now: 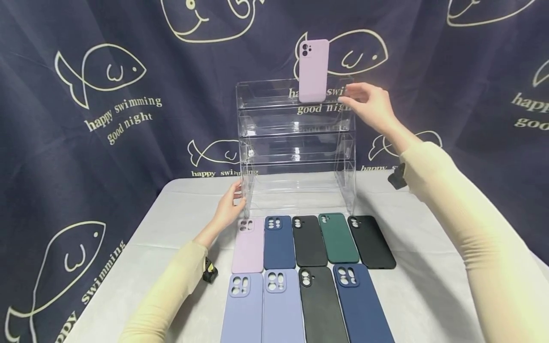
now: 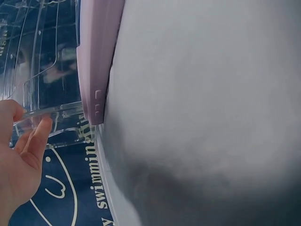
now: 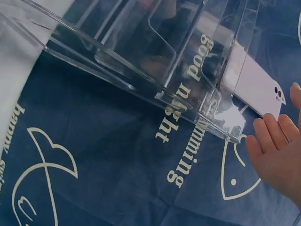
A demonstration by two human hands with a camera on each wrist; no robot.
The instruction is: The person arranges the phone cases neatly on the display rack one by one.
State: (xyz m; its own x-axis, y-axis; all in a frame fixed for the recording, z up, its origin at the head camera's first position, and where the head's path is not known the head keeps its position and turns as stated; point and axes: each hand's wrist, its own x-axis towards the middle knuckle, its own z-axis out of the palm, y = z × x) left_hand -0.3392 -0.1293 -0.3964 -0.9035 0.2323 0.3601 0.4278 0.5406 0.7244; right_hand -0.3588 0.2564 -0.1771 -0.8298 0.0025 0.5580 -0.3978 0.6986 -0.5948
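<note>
A clear tiered display rack [image 1: 296,164] stands on the table. In its top tier a lilac phone case [image 1: 314,71] stands upright, camera cutouts at the top. My right hand [image 1: 372,105] is beside the rack's upper right corner, fingers apart from the case and holding nothing; the right wrist view shows this hand [image 3: 277,146] with relaxed fingers. Low on the rack's left side, my left hand [image 1: 229,207] grips the edge between thumb and fingers, as the left wrist view of the hand [image 2: 23,160] also shows.
Phone cases lie in two rows before the rack: a pink-lilac one [image 1: 248,247], a green one [image 1: 339,238], black ones [image 1: 372,242], dark blue ones [image 1: 279,245] and periwinkle ones [image 1: 242,309]. A dark blue fish-print curtain [image 1: 128,28] hangs behind the white table [image 1: 150,267].
</note>
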